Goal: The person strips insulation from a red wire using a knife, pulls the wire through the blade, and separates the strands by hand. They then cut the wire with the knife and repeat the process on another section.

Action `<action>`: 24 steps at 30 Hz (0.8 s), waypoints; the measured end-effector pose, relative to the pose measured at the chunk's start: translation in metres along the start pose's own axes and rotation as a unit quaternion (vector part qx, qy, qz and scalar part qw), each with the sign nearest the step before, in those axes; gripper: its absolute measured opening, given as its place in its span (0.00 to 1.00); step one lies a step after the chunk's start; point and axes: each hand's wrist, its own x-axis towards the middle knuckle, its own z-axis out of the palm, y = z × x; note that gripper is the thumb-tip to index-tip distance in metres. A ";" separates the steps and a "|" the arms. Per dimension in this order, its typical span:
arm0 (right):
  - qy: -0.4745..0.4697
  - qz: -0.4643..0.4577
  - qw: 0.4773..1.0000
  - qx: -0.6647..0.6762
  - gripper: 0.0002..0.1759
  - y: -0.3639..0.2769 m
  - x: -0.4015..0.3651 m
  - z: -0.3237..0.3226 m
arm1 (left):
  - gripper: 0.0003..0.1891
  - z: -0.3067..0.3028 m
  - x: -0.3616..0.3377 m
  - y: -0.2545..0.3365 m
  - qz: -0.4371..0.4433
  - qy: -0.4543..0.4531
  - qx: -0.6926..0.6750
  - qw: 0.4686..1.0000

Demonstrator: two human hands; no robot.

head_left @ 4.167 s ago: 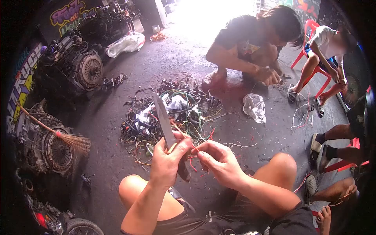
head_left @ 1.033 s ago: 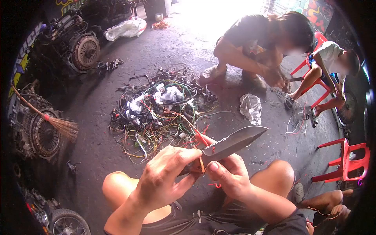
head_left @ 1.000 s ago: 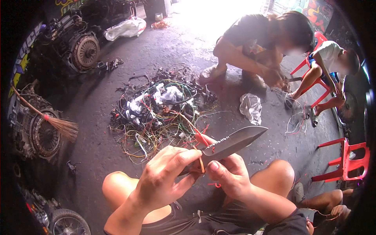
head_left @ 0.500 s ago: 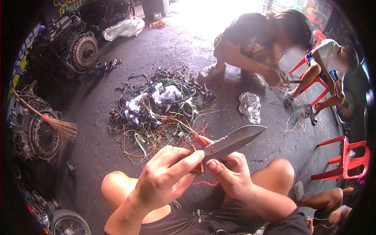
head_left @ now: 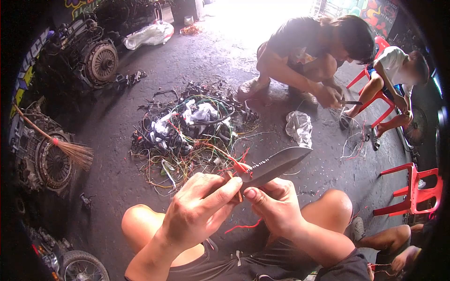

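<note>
My left hand (head_left: 199,203) is closed round the brown handle of a knife (head_left: 281,164). The dark blade, with a serrated stretch along its upper edge, points up and to the right. Red wire (head_left: 242,167) loops over the blade close to the handle. My right hand (head_left: 276,206) pinches with thumb and fingers near the blade's base, seemingly on this wire; the exact contact is hidden. A loose end of red wire (head_left: 243,228) hangs beneath my hands. Beyond them, a heap of mixed wires and scraps (head_left: 192,126) lies on the floor.
A person (head_left: 304,61) crouches ahead, holding a knife (head_left: 350,102). Someone else sits on a red chair (head_left: 384,110). Another red chair (head_left: 412,192) stands at right, a crumpled white bag (head_left: 299,127) ahead. A broom (head_left: 70,151) and clutch parts (head_left: 101,63) line the left.
The knife's tip has shifted slightly left as the blade moved a little. The hanging red wire end has swung lower. Both hands keep nearly the same place.
</note>
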 end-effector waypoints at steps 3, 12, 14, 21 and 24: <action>0.008 0.003 1.000 0.016 0.14 0.001 0.000 0.001 | 0.25 0.000 0.000 -0.001 0.000 -0.005 0.001 1.000; 0.025 0.027 0.999 0.008 0.15 0.000 0.001 0.000 | 0.25 0.004 0.001 -0.001 0.003 0.000 0.046 0.999; -0.004 0.048 0.998 0.034 0.16 0.004 0.004 -0.010 | 0.25 0.001 0.002 -0.003 -0.003 -0.012 0.035 0.999; -0.071 0.067 0.992 0.079 0.18 -0.007 0.008 -0.013 | 0.26 0.002 0.001 -0.004 0.004 -0.012 0.030 0.999; -0.050 0.045 0.998 0.015 0.17 -0.008 0.008 -0.007 | 0.26 -0.001 0.002 -0.004 0.009 -0.012 0.041 0.999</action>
